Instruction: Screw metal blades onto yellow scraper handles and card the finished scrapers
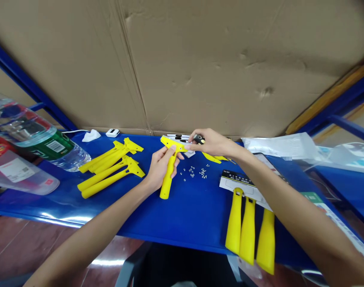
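My left hand [160, 166] is wrapped round the neck of a yellow scraper [167, 181], its thumb on the wide head and its handle pointing down towards me. At the right end of that head, the fingertips of my right hand [210, 142] touch the scraper. Tucked in the same hand is a black and yellow handle [199, 139], which looks like a screwdriver's; its tip is hidden. Small nuts [192, 171] and screws [203, 173] lie scattered on the blue table just below the hands. Flat yellow pieces [212, 158] lie partly under my right wrist.
Several yellow scraper bodies [110, 181] lie at the left, near a large water bottle [54, 145] and a plastic jug [23, 171]. Yellow handles [247, 231] overhang the front edge at the right, beside a printed card [230, 183]. A cardboard wall [200, 71] closes off the back.
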`<action>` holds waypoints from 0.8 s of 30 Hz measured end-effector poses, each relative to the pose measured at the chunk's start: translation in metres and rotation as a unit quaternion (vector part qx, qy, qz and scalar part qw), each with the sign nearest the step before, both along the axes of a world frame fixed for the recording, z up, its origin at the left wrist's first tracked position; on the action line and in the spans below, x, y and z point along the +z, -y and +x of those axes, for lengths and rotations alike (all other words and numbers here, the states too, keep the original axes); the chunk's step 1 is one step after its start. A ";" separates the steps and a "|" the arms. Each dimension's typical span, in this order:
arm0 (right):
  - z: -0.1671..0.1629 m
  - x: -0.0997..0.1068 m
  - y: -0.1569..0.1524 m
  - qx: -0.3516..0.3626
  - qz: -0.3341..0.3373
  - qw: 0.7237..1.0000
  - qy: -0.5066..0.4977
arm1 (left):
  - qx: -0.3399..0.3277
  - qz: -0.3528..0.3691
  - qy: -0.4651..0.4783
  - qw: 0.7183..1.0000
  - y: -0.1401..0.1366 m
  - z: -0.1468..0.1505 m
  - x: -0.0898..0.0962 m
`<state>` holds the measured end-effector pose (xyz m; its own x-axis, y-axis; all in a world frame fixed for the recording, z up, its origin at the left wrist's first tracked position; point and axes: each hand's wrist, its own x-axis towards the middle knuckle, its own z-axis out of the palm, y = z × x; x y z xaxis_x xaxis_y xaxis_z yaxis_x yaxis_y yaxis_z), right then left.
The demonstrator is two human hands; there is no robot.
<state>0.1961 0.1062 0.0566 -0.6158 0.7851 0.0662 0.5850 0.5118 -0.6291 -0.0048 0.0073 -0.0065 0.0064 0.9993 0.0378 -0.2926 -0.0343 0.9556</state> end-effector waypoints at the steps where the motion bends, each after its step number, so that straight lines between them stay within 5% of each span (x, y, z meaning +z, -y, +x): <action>1: 0.001 0.002 0.001 -0.006 0.030 1.000 0.007 | 0.020 0.015 0.006 1.000 -0.001 -0.002 0.001; 4: 0.000 0.007 0.012 0.049 0.069 0.995 0.060 | 0.077 0.064 0.025 0.995 -0.003 -0.006 0.005; 9: -0.017 -0.002 0.036 0.236 -0.003 0.956 0.174 | 0.106 0.091 0.024 0.990 -0.005 -0.009 0.010; 18: -0.030 -0.024 0.039 0.256 -0.023 0.940 0.223 | 0.083 0.079 0.023 0.993 -0.004 -0.007 0.006; 24: -0.022 -0.017 0.036 0.257 -0.021 0.943 0.209 | 0.052 0.052 0.006 0.997 -0.003 -0.006 0.006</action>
